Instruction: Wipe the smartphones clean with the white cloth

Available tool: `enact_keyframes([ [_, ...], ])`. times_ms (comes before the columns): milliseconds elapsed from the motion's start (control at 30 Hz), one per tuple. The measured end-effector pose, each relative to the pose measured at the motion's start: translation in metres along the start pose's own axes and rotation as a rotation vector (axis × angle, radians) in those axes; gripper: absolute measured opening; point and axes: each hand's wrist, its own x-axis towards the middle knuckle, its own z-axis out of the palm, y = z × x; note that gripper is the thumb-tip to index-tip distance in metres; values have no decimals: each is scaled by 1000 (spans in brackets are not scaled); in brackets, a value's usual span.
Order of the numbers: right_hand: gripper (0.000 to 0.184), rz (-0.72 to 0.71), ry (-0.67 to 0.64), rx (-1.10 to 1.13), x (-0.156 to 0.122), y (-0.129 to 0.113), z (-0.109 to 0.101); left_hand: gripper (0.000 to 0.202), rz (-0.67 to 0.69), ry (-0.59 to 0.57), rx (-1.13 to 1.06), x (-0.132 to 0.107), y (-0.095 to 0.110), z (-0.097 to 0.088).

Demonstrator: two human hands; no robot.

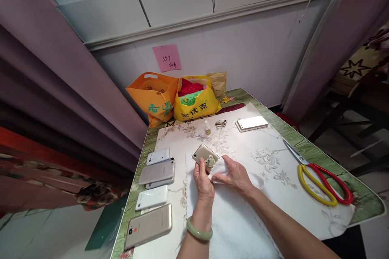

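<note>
My left hand, with a green bangle on its wrist, is closed round a gold smartphone, its back turned up. A bear-shaped ornament sits on that back. My right hand pinches a white cloth with a scalloped edge against the phone's near right side. Part of the phone's lower end is hidden by the fingers and cloth. Under both hands a larger white cloth lies over the flowered tablecloth.
Several phones, among them a gold one, lie along the left edge. A white phone, a small bottle and small scissors lie farther back. Large scissors are at right. An orange bag and a yellow bag stand by the wall.
</note>
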Motion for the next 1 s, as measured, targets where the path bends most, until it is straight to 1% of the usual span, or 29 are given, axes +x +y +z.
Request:
enact_keyframes([
  [100, 29, 24, 13, 39, 2, 4, 2, 42, -25, -40, 0, -1, 0, -1],
  [200, 40, 59, 77, 91, 4, 7, 5, 42, -35, -46, -6, -2, 0, 0],
  [267, 43, 66, 108, 98, 4, 8, 5, 42, -24, -45, -8, -3, 0, 0],
  [467, 32, 23, 30, 94, -2, 2, -2, 43, -4, -36, -56, -3, 0, 2],
  [567, 32, 13, 0, 168, -3, 0, -6, 43, -28, -36, -29, -3, 0, 1],
  [667, 37, 37, -1, 257, -2, 2, -6, 43, -46, -80, 13, -3, 0, 0],
  [733, 40, 52, 10, 290, -2, 5, -5, 44, -30, -101, 32, -5, 0, 0],
  [800, 42, 60, 22, 303, -1, 6, -3, 47, 8, -69, 43, -7, -2, 1],
  [933, 41, 39, 17, 287, 0, 5, -4, 49, 48, 50, 76, -9, -6, 1],
  [1000, 39, 12, 1, 261, 0, 4, -5, 51, 50, 51, 112, -8, -6, 1],
])
